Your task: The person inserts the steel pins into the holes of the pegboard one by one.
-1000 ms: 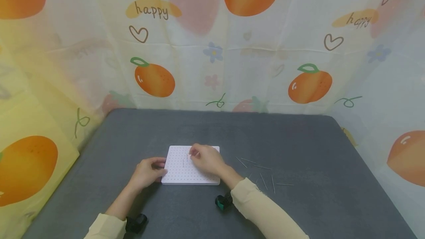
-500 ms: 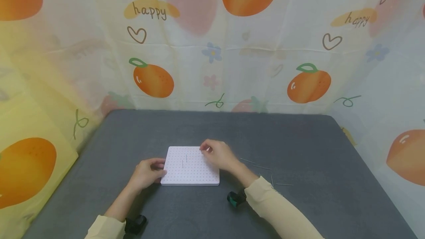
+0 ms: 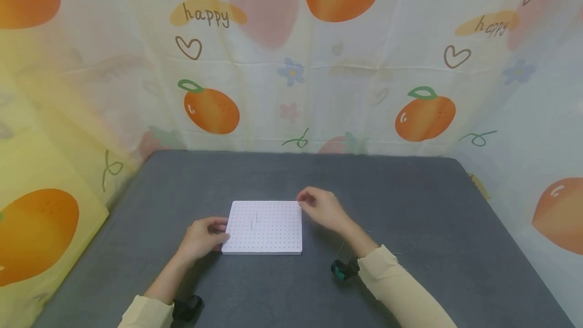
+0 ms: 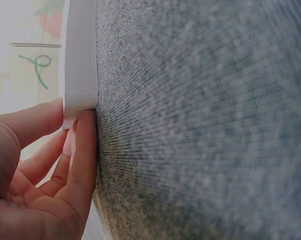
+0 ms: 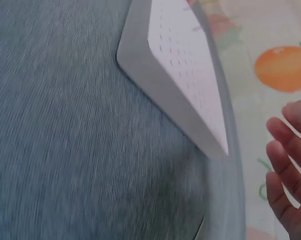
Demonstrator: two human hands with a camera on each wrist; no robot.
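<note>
"Head view: where's the rectangular white perforated board (image 3: 275, 229)?"

"Well inside the grey table's (image 3: 391, 186) far edge; left hand (image 3: 202, 238) pinching its side, right hand (image 3: 323, 210) loosely spread nearby."

"Handling?"

"Probably light, stiff; hold opposite sides."

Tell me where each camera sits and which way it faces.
On the head: looks forward and down at the table and board; left hand, right hand and sleeves show.
On the left wrist: faces the board's end, which the left hand pinches.
On the right wrist: faces the board; right hand at picture's right.
Both wrist views share table and board.
</note>
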